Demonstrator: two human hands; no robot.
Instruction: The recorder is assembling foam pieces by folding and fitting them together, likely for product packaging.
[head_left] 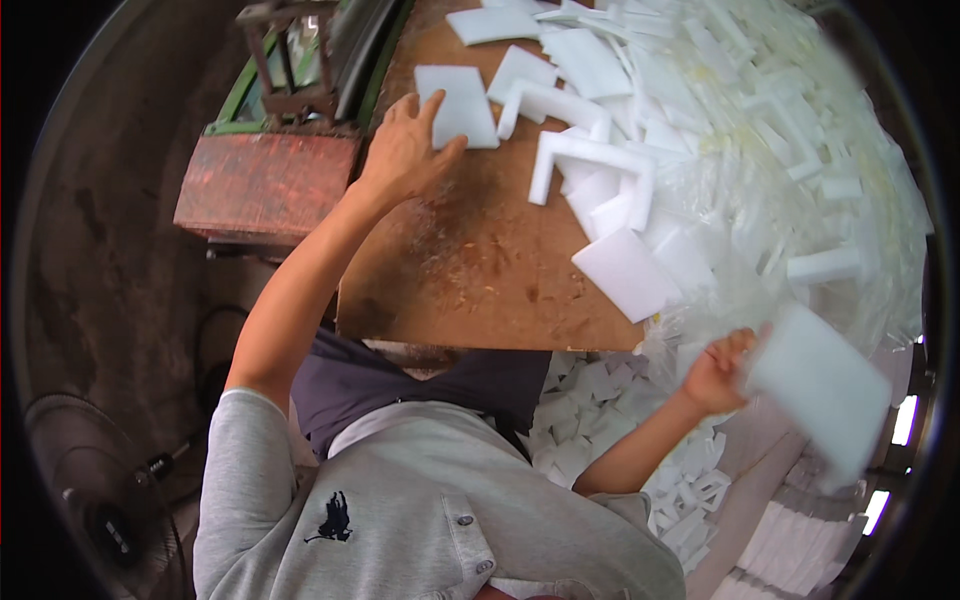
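Observation:
My left hand [408, 148] reaches over the far left of the wooden table, its fingers spread at the left edge of a flat white foam sheet [463, 108]. The thumb and a fingertip touch or hover over that sheet; I cannot tell which. Out to the right, past the table's near corner, my right hand [718, 372] is closed on the edge of a larger white foam sheet [822, 385], which hangs tilted and slightly blurred. Between the hands, an L-shaped or U-shaped white foam frame [592, 150] and a square foam sheet [627, 274] lie on the table.
A big heap of white foam offcuts and clear plastic [760, 190] covers the right of the brown wooden table [450, 290]. A machine with a red block [270, 182] stands at its left. Several foam scraps [590, 405] lie below. A fan [105, 510] is at lower left.

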